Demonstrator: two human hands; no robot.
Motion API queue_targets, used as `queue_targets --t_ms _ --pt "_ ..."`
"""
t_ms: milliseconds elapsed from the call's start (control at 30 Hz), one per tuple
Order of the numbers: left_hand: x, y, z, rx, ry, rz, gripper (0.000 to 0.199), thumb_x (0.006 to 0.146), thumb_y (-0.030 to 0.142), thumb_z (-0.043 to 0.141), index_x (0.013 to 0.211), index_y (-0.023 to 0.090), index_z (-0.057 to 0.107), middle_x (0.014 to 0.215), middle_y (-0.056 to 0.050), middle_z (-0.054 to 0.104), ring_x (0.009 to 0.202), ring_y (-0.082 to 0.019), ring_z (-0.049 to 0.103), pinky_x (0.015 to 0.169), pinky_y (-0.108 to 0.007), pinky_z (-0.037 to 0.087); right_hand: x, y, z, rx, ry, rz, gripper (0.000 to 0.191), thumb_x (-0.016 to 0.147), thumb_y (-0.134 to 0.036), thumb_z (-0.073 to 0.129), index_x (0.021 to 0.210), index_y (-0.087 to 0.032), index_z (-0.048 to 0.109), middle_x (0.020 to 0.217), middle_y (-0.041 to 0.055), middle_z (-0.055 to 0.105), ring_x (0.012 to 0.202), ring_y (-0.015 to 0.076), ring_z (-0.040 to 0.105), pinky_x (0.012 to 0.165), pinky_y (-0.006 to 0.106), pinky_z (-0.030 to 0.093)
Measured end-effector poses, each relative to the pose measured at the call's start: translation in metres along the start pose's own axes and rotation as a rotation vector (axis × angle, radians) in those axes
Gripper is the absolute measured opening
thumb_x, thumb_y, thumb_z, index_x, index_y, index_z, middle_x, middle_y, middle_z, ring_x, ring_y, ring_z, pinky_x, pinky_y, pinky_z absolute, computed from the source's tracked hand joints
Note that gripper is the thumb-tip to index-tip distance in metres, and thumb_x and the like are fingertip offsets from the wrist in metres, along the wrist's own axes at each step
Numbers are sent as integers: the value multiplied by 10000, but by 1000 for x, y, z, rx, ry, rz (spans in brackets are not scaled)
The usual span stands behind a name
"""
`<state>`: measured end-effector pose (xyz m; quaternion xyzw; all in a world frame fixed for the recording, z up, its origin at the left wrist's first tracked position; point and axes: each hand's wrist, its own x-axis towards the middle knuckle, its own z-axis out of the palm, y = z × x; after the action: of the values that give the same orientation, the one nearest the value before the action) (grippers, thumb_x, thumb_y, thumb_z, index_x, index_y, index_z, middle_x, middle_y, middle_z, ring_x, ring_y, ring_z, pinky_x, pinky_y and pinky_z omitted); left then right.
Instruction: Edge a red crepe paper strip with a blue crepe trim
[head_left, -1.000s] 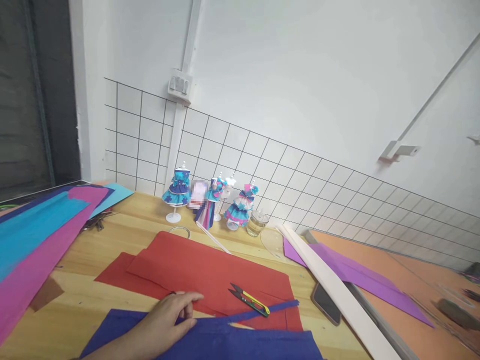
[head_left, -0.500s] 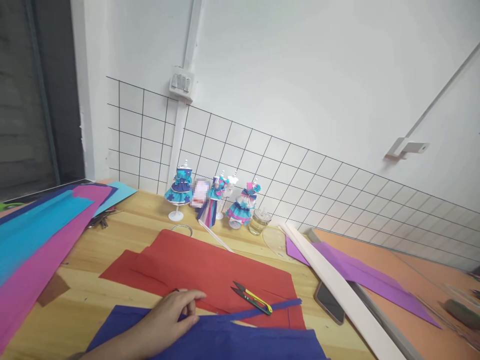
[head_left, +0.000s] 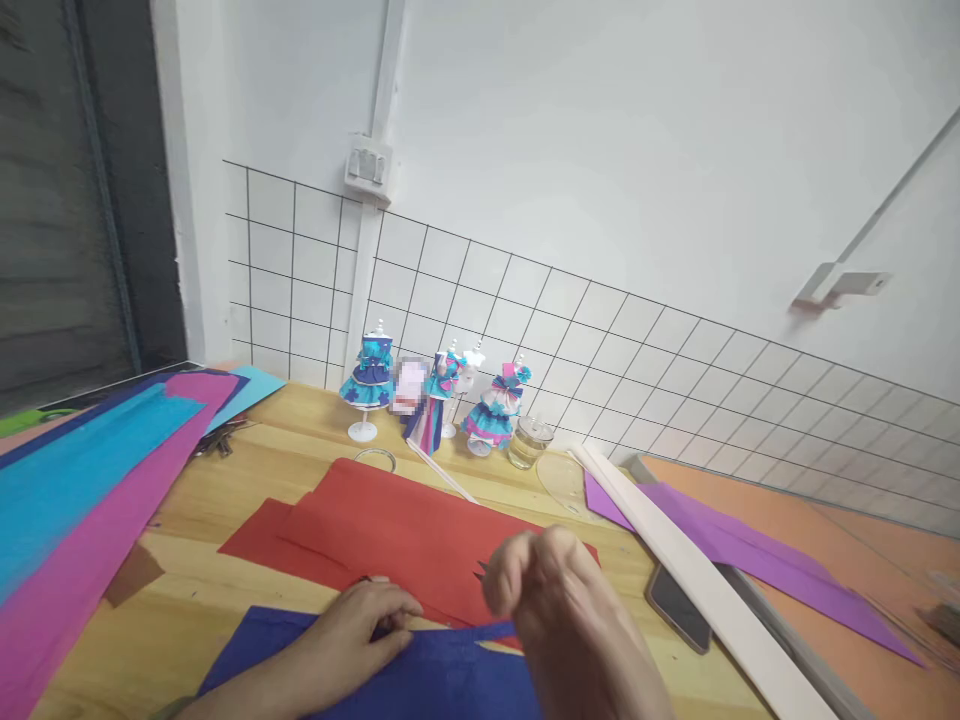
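My left hand (head_left: pixel 375 620) rests on the upper edge of a dark blue sheet (head_left: pixel 442 675), paper or thin cloth, its fingers curled and pressing the sheet down. A narrow blue strip (head_left: pixel 491 632) stretches from that edge to the right. Raised in front of the red sheets (head_left: pixel 420 540) is my right hand (head_left: pixel 559 600), with fingers curled in and somewhat blurred. Just left of it poke out the dark blade tips of thread snips (head_left: pixel 481 573); the rest of the snips is hidden behind the hand. What the right fingers hold, if anything, is hidden.
Small dress forms in dresses (head_left: pixel 491 410) stand along the wall with a glass jar (head_left: pixel 530 442). Coloured sheets (head_left: pixel 90 480) lie at left. On the right are a long pale roll (head_left: pixel 697 590), a phone (head_left: pixel 679 607) and a purple sheet (head_left: pixel 750 555).
My right hand has come into view from below and now covers most of the snips. The left hand stays on the blue sheet. The whole view has shifted slightly.
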<state>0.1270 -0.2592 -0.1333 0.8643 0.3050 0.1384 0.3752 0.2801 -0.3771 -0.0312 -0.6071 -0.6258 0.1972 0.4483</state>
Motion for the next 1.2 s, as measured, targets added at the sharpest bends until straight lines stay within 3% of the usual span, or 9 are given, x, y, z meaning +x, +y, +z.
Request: queue_targets --t_ms 67,133,200,300,500,700,867,967,1200 --pt "0 2 0 15 27 11 188 765 252 512 887 238 654 815 13 643 806 -155 544 729 -243 379 11 18 -11 82 19 107 268 896 -438 314 800 -231 456 797 33 546 761 178 528 691 294 442" --pt "1 4 2 35 51 18 157 762 270 537 848 235 663 785 16 649 784 -150 547 723 -239 372 12 46 -18 -72 -61 175 216 841 -384 458 726 -206 499 712 18 547 674 168 520 628 275 421" --pt "2 6 4 63 63 18 130 755 285 560 803 232 669 766 19 654 773 -147 548 723 -239 364 6 75 -23 -256 -124 109 110 816 -260 492 796 -182 567 806 53 611 770 191 557 711 299 423" --pt "4 10 8 133 80 8 149 770 275 543 707 216 664 718 18 646 738 -140 545 720 -243 356 1 106 -35 -458 -214 -40 209 849 -222 463 989 -188 615 1008 88 637 952 218 549 839 337 397" --pt "8 12 11 194 101 -23 192 764 238 511 616 194 625 632 23 608 672 -123 531 715 -240 354 13 130 -40 -728 -163 75 228 868 -219 451 946 -197 664 929 79 683 872 221 593 770 309 415" --pt "10 15 13 182 88 -100 106 699 306 589 678 223 652 682 25 637 723 -147 547 767 -260 361 12 143 -11 -748 -185 57 275 844 -108 460 1023 -201 646 910 90 650 865 252 557 765 346 375" --pt "14 23 16 209 95 -157 156 710 358 569 658 243 662 683 29 654 739 -159 566 887 -314 332 8 142 -23 -671 -93 15 282 907 -160 355 927 -175 636 813 77 557 761 195 528 691 290 394" --pt "17 26 17 230 87 -187 170 710 344 547 633 244 660 673 27 656 731 -161 573 902 -323 334 3 126 -31 -417 -14 -94 274 931 -247 329 998 -175 584 826 58 503 759 168 515 689 254 404" --pt "17 24 17 190 106 -218 160 691 331 535 623 232 640 665 30 651 746 -159 575 957 -324 312 -12 85 -25 -166 -512 45 262 889 -386 431 876 -220 634 827 37 586 774 154 553 686 222 404"
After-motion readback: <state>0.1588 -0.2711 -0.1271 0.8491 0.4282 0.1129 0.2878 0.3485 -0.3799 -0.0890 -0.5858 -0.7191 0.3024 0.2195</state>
